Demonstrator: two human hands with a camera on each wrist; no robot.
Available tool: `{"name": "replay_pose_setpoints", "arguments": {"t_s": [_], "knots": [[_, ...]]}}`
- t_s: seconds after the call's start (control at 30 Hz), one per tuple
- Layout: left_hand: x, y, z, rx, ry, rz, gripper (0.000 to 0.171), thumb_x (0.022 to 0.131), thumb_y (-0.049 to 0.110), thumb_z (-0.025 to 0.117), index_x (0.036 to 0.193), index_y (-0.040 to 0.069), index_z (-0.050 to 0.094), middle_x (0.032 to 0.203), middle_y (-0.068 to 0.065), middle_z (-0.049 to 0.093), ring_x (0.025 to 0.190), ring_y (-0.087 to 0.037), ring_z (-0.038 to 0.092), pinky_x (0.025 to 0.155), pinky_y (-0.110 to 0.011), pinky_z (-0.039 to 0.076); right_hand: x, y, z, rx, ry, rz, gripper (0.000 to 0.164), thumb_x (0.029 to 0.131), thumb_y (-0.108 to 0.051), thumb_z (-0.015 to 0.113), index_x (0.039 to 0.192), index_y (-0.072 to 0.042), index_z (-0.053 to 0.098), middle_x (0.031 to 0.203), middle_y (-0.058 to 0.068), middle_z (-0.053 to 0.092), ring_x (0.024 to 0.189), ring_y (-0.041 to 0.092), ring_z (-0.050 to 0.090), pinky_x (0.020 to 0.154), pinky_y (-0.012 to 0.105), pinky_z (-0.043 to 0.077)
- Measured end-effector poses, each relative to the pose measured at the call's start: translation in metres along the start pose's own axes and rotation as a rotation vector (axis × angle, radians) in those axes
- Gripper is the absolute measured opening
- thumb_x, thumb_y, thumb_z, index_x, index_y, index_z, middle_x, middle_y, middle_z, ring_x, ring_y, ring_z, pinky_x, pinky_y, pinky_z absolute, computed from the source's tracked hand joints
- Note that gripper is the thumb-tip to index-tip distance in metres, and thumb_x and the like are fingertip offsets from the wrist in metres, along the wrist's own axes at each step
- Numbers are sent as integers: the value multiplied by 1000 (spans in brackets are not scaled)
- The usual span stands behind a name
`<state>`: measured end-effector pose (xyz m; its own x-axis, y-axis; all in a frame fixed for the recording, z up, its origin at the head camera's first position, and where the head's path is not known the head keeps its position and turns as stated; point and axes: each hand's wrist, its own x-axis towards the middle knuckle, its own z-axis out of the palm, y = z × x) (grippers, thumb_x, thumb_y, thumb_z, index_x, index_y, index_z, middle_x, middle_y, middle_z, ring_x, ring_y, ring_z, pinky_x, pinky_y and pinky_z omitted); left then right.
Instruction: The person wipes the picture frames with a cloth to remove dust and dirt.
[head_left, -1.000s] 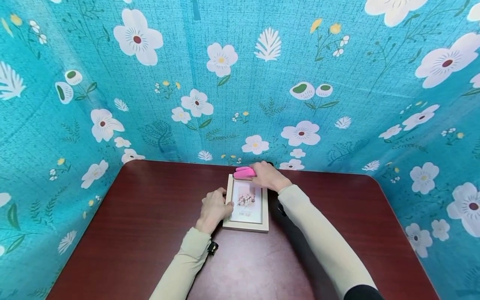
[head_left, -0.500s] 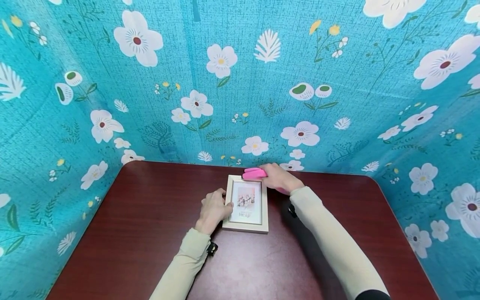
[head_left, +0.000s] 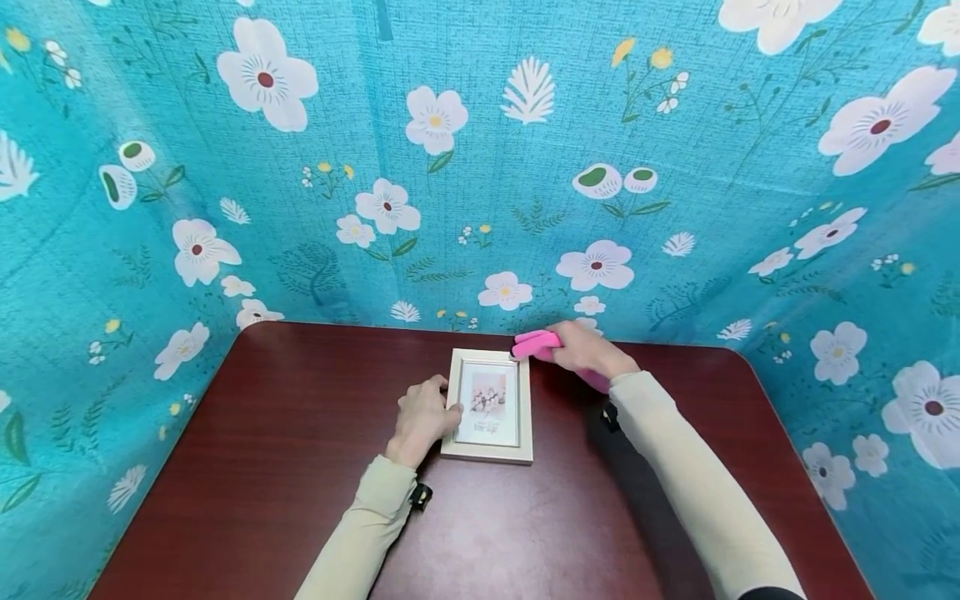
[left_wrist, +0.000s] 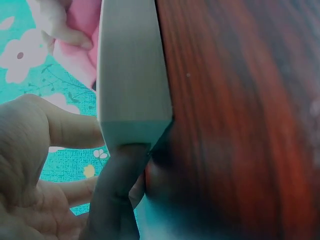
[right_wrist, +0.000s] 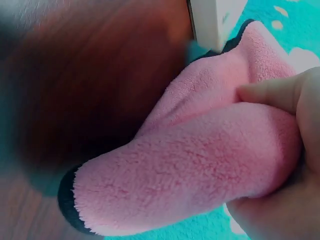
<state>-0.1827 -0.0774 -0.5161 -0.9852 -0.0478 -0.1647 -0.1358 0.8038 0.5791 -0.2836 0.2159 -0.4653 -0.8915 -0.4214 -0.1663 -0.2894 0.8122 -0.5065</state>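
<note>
A cream-rimmed picture frame (head_left: 487,408) with a pink blossom print lies face up on the table in the head view. My left hand (head_left: 422,421) grips its left side, thumb over the rim; the left wrist view shows fingers against the end of the frame's pale side (left_wrist: 131,65). At the far right corner, my right hand (head_left: 588,348) holds a folded pink cloth (head_left: 534,344) against the rim. Fuzzy pile and a black border show on the cloth (right_wrist: 180,160) in the right wrist view, bunched between thumb and fingers, one flap hanging beside the frame corner (right_wrist: 212,22).
The dark red wooden table (head_left: 300,467) has rounded far corners. Right behind its far edge hangs a turquoise flowered curtain (head_left: 450,192), which also runs along both sides.
My right hand has slid the cloth rightward along the frame's far edge to the right corner. The left hand keeps its grip, and the frame stays in place.
</note>
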Motion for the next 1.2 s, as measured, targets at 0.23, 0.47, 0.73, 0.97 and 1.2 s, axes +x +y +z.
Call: {"name": "replay_pose_setpoints", "arguments": {"t_s": [0.23,0.47,0.73,0.97,1.2], "knots": [[-1,1,2,23,16,26,43,90,29,79,129,10,75,90,-6,72,97,-40,69,83,-55,56,2,-10,-12,37,196,-62,18,100,-5,65,117,-4,71,86,8,66,73,23,58,71,38,49],[1,0,5,19,37,48,44,91,30,79,130,10,78,110,-14,79,102,-43,72,87,-56,58,34,-45,11,12,277,-89,42,100,-2,63,142,-6,65,100,15,71,80,29,62,75,42,53],[0,-1,1,15,46,33,44,89,31,81,129,12,79,125,-19,76,106,-49,72,86,-58,59,68,-87,49,-48,249,-146,27,100,0,66,125,-4,72,102,14,76,79,24,63,76,43,55],[2,-3,2,10,47,53,41,89,29,80,127,15,80,118,-22,77,97,-47,73,77,-57,59,81,-107,72,-127,66,-200,45,96,-2,68,138,-19,73,135,2,75,109,27,72,88,40,55],[5,-3,2,11,45,69,36,89,29,80,123,16,81,108,-19,78,89,-44,73,71,-55,58,85,-108,76,-145,-35,-205,59,94,3,60,129,-41,77,147,-22,64,144,21,56,122,40,41]]}}
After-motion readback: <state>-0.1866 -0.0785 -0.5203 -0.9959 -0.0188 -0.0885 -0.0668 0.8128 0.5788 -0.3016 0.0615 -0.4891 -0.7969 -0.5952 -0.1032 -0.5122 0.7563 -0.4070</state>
